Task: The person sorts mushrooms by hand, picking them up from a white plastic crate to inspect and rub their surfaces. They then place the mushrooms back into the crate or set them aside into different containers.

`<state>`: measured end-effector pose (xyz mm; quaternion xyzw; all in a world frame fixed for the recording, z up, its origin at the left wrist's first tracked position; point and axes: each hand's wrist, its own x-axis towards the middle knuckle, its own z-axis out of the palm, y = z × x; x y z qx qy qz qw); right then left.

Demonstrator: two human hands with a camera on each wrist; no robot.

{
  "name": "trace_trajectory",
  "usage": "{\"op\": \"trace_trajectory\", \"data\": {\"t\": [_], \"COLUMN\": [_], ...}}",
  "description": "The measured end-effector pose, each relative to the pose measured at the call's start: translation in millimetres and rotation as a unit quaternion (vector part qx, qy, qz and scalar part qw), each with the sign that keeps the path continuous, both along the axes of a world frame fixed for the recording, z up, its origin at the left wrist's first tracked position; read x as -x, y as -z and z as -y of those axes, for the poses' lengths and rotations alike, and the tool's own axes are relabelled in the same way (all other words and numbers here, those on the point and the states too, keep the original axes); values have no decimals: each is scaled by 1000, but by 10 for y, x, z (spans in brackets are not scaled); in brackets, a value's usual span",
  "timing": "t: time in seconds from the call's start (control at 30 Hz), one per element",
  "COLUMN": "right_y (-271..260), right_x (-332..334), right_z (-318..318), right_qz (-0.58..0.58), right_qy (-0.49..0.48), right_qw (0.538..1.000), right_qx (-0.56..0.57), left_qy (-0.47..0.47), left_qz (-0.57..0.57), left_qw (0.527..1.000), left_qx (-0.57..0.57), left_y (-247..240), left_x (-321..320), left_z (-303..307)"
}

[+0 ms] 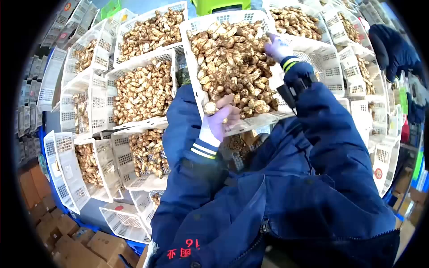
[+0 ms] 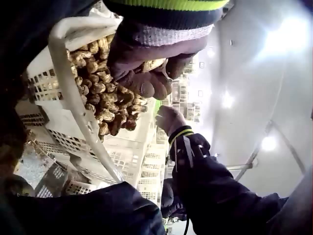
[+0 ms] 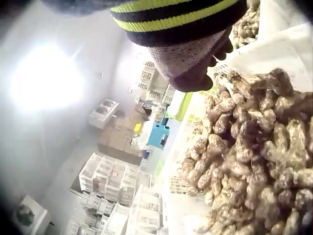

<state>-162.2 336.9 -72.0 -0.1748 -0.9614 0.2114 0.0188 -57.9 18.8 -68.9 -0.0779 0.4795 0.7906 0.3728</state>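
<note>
A white plastic crate (image 1: pixel 196 67) piled with dirt-streaked brown and cream mushrooms (image 1: pixel 232 62) stands in front of the person. At its near left corner the gloved left hand (image 1: pixel 217 118) holds a pale, roundish mushroom (image 1: pixel 210 107) in curled fingers. In the left wrist view that mushroom (image 2: pixel 154 64) shows partly between the fingers and thumb. The gloved right hand (image 1: pixel 279 48) is over the crate's far right rim, beside the pile. From the right wrist view, the right hand's loosely bent fingers (image 3: pixel 222 51) appear above the mushrooms (image 3: pixel 244 147), with no mushroom visible in them.
More white crates of mushrooms surround this one, such as the left crate (image 1: pixel 143 89) and the back right crate (image 1: pixel 297 22). A bright green object (image 1: pixel 221 5) stands behind. Cardboard boxes (image 1: pixel 111 245) lie at lower left, and another person's dark sleeve (image 1: pixel 397 49) shows at right.
</note>
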Motion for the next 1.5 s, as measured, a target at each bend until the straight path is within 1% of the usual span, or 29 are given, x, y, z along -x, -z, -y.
{"op": "trace_trajectory", "data": {"t": [0.1, 0.17, 0.23, 0.27, 0.3, 0.43, 0.5, 0.53, 0.57, 0.6, 0.63, 0.7, 0.77, 0.83, 0.87, 0.97, 1.0, 1.03, 1.07, 1.1, 1.13, 1.17, 1.23, 1.27, 1.3, 1.37, 1.43, 1.47, 1.5], "right_y": [357, 358, 565, 589, 634, 482, 617, 654, 682, 495, 288, 591, 715, 610, 396, -219, -362, -511, -797, -884, -944, -1043, -1252, -1046, -988, -788, -1050, -1071, -1078], "right_x": [661, 822, 1093, 1140, 1183, 1156, 1130, 1104, 979, 750, 532, 203, -47, -325, -439, -845, -931, -1027, -1162, -1235, -1311, -1346, -1493, -1526, -1578, -1777, -2027, -2076, -2120], "right_z": [-141, -33, -213, -206, -172, 74, -21, -33, -52, 139, 315, 318, 410, 510, 652, 1030, 1083, 1140, 1255, 1279, 1301, 1328, 1454, 1259, 1306, 1290, 1559, 1615, 1664], "right_qz": [6, 91, 44, 104, 111, 147, 148, 229, 240, 227, 214, 60, -7, -3, 59, -20, -14, -9, -4, -53, -94, -138, -140, -218, -210, -106, 56, -83, -208], "right_qy": [-80, -72, -81, -58, -59, -20, -50, -44, -111, -139, -164, -111, -36, -60, -7, -37, -64, -91, -85, -142, -168, -197, -64, -165, -29, -113, 20, -175, -340], "right_qw": [971, 970, 962, 961, 943, 942, 941, 932, 911, 919, 925, 975, 999, 996, 975, 910, 915, 919, 900, 941, 947, 948, 880, 870, 735, 696, 564, 778, 874], "right_qx": [-227, -212, -258, -248, -307, -302, -300, -278, -315, -291, -267, -181, -14, 69, 214, 412, 397, 382, 428, 302, 258, 209, 449, 410, 644, 701, 824, 597, 277], "left_qy": [32, 36, 48, 58, 61, 75, 87, 92, 98, 95, 49, 60, 54, 50, 47, -14, -3, -3, 10, 23, 58, 66, 76, 61, 47, 24, 17, 9, 0], "left_qz": [-21, -37, -66, -55, -45, -63, -76, -89, -102, -87, -25, -46, -13, -43, -19, 38, 11, 37, 17, -5, -29, -26, -19, -17, 13, 74, 82, 82, 82], "left_qw": [999, 998, 996, 995, 995, 993, 991, 989, 987, 990, 997, 993, 993, 995, 998, 999, 999, 995, 996, 997, 998, 997, 996, 994, 990, 971, 962, 962, 962], "left_qx": [34, 43, 46, 52, 57, 63, 70, 72, 75, 60, 53, 89, 105, 76, 35, -31, -52, -90, -83, -76, -22, -32, -49, -90, -136, -225, -260, -260, -259], "left_y": [27, 74, 206, 238, 266, 274, 282, 288, 286, 180, 172, 120, 3, 177, 112, 81, -113, -228, -383, -507, -575, -632, -732, -796, -823, -795, -747, -757, -777], "left_x": [86, 144, 164, 172, 166, 162, 154, 169, 176, 199, 154, 161, 156, 108, 107, 47, 3, -28, -108, -187, -239, -293, -417, -492, -539, -602, -643, -682, -714], "left_z": [4, 35, 69, 78, 69, 85, 90, 93, 102, 89, 50, 6, -33, -16, -12, 84, 99, 95, 118, 137, 181, 193, 248, 264, 279, 321, 344, 339, 327]}}
